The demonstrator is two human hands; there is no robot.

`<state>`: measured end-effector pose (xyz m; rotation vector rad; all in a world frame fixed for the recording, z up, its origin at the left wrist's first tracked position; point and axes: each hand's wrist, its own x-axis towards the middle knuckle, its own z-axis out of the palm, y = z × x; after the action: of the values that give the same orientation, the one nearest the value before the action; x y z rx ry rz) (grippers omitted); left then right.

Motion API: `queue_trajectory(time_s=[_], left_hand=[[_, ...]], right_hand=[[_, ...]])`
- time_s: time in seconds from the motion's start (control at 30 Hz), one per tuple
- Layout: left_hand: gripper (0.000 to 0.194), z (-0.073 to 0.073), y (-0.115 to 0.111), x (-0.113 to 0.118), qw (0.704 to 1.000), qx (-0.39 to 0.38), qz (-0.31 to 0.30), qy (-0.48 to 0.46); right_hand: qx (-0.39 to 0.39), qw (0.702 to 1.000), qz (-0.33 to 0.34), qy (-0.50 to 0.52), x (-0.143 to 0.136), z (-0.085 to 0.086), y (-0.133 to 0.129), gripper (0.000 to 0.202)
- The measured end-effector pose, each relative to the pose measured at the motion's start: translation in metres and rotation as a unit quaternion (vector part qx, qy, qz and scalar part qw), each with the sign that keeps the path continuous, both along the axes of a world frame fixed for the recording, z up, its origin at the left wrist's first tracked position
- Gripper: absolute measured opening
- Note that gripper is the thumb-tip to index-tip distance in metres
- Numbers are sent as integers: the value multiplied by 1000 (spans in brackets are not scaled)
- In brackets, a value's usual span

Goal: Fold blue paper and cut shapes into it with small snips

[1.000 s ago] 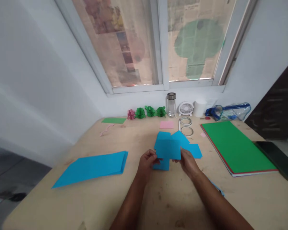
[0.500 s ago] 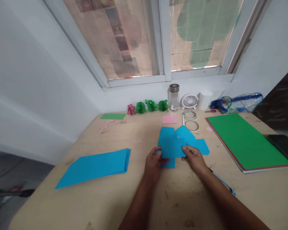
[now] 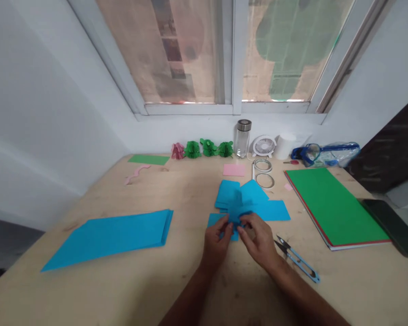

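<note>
Between both hands I hold a small piece of blue paper (image 3: 237,212), which looks bent and is blurred by motion. My left hand (image 3: 217,239) pinches its left side with thumb and fingers. On its right side my right hand (image 3: 257,236) has its fingertips closed on the paper. Several blue paper pieces (image 3: 273,210) lie spread on the table just beyond and under my hands. To the right of my right hand rest light-blue thread snips (image 3: 298,259) with their blades apart.
A blue paper stack (image 3: 112,235) lies left; green sheets (image 3: 333,203) and a dark phone (image 3: 392,226) lie right. Along the wall stand green paper turtles (image 3: 209,147), a glass bottle (image 3: 243,139) and a small fan (image 3: 264,146). Tape rolls (image 3: 264,181) sit near pink paper (image 3: 234,170).
The blue piece was held flat by both hands and now appears bent. My right hand has moved left, closer to my left hand, uncovering the snips. The view has shifted slightly.
</note>
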<state>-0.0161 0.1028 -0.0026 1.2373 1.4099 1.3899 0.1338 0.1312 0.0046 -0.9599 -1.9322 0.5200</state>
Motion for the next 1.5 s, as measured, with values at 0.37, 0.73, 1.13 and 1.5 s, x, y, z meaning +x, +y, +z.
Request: queue_trajectory(time_s=[0.37, 0.73, 1.13, 1.5], left_hand=[[42, 13, -15, 14, 991, 91, -74, 56], [25, -1, -5, 13, 1000, 13, -17, -22], [29, 14, 5, -19, 987, -46, 121, -100], [33, 53, 126, 30, 960, -58, -75, 264]], right_hand=[[-79, 994, 0, 71, -1, 2, 0, 19], [-74, 995, 57, 35, 4, -4, 9, 25], [-57, 981, -118, 145, 29, 22, 14, 24], [-123, 928, -350, 5, 136, 32, 57, 37]])
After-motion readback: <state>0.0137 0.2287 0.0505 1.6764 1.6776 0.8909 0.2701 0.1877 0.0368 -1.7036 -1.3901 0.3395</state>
